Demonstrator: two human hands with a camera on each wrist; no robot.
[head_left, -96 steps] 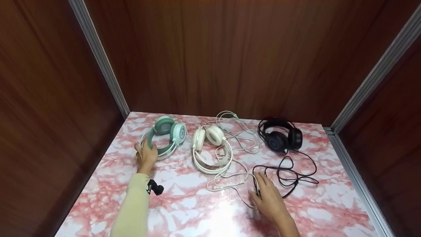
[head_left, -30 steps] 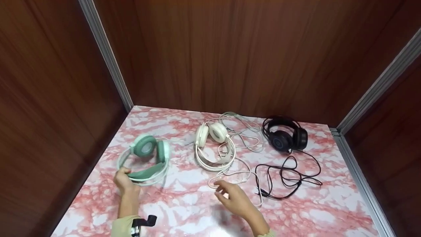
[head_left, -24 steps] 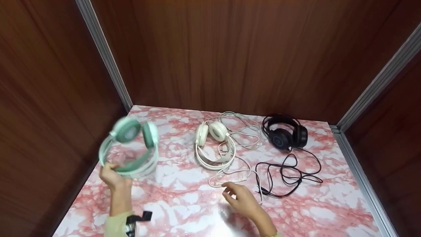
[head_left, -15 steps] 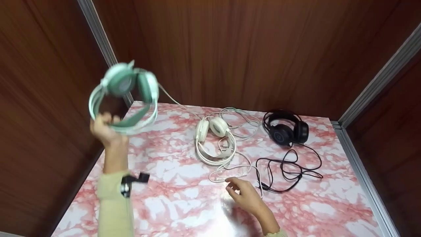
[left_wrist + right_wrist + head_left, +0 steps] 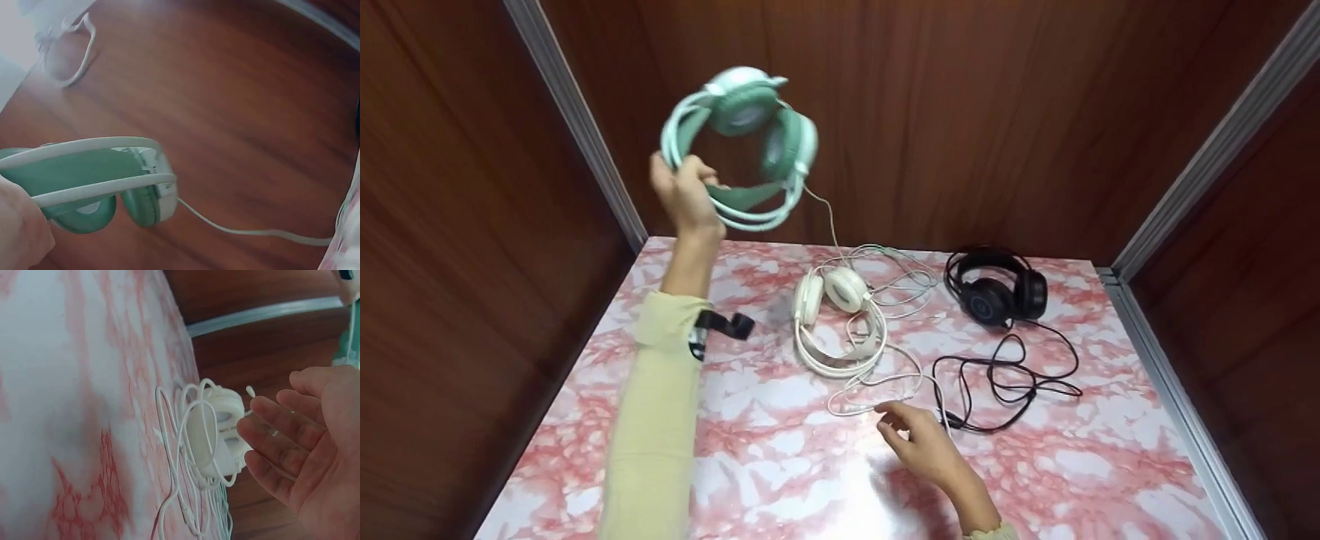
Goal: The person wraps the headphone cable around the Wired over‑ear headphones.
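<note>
My left hand (image 5: 688,193) grips the headband of the green headphones (image 5: 750,196), which hang well above the table with both ear cups facing up and away. In the left wrist view, the green headphones (image 5: 84,163) show a twin white frame over a green band, and a pale cable trails from one cup. My right hand (image 5: 919,441) is near the table's front middle, its fingers loosely bent and holding nothing. In the right wrist view that hand (image 5: 315,450) has its palm in sight. Just beyond it lie the white headphones (image 5: 844,367) with a coiled white cable (image 5: 877,409).
Black headphones (image 5: 990,300) sit at the back right, their black cable (image 5: 1027,386) looped in front of them. Brown wood-grain panels (image 5: 885,135) enclose the back and both sides. The table (image 5: 780,480) has a red and white marbled surface.
My left hand has taken the green headphones from the table, lifted them high, then swung them slightly right. Their cable now rises with them. My right hand has left the black cable's end.
</note>
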